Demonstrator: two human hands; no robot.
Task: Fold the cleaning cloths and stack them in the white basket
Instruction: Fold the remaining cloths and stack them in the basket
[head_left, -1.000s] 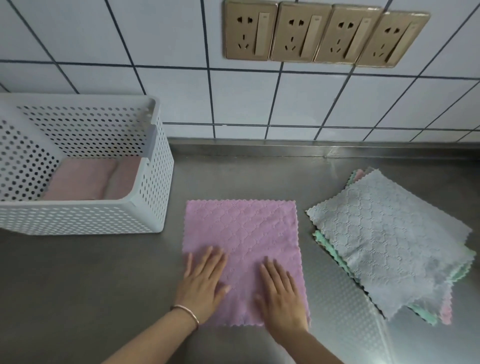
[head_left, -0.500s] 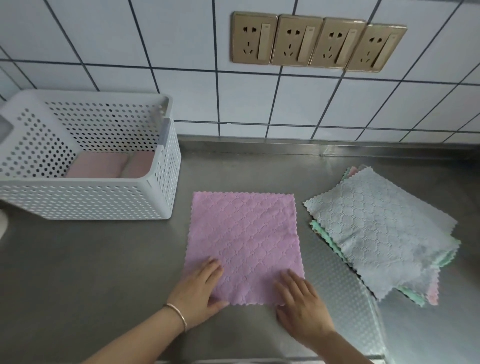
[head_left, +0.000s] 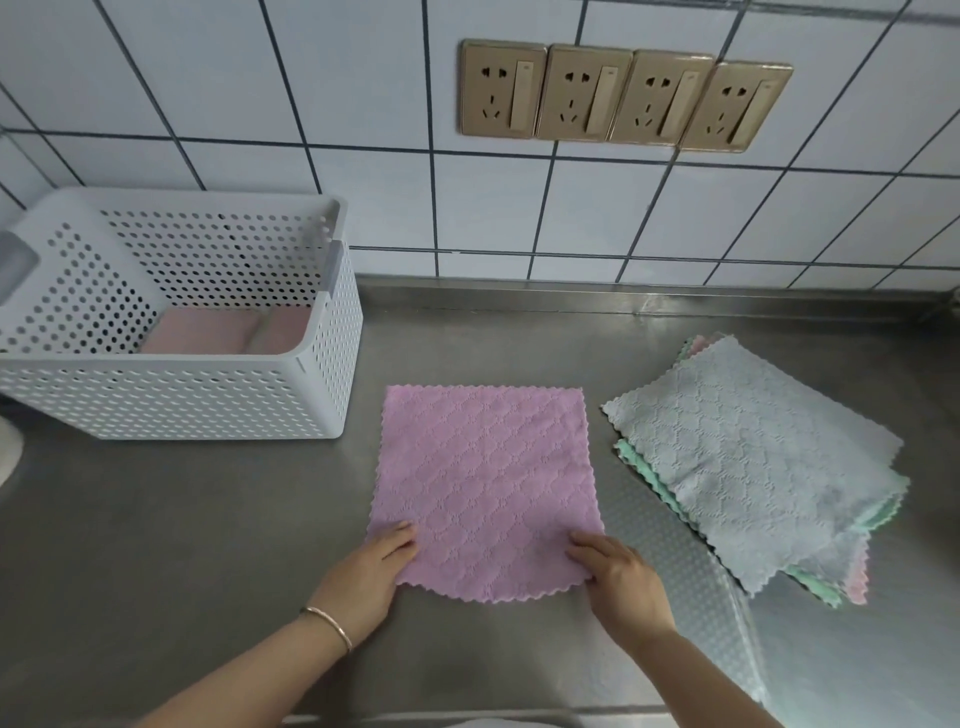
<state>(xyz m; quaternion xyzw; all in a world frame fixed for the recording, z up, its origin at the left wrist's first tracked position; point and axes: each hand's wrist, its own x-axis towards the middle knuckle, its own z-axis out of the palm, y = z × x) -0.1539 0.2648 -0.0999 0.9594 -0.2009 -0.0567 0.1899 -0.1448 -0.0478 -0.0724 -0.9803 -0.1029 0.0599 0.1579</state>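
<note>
The left hand (head_left: 371, 574) pinches the near left corner of the pink cleaning cloth (head_left: 485, 488), thumb on top and fingers tucked under the scalloped edge; the right hand (head_left: 618, 577) takes the near right corner the same way. So each grip is narrow and closed on that cloth, one hand per corner, neither nearer than the other.

From the grip, the cloth stretches straight away toward the tiled wall, flat on the steel tabletop (head_left: 182, 525). It is roughly square, with no marked long axis; its far edge lies parallel to the near one, so the coming fold probably carries the near edge forward onto the far one.

The white basket (head_left: 218, 405) stands to the left and farther back, apart from the cloth, with folded pink cloths (head_left: 208, 332) inside. The unfolded stack (head_left: 748, 467), grey on top, lies just right.

No brand, label or writing is legible anywhere.
</note>
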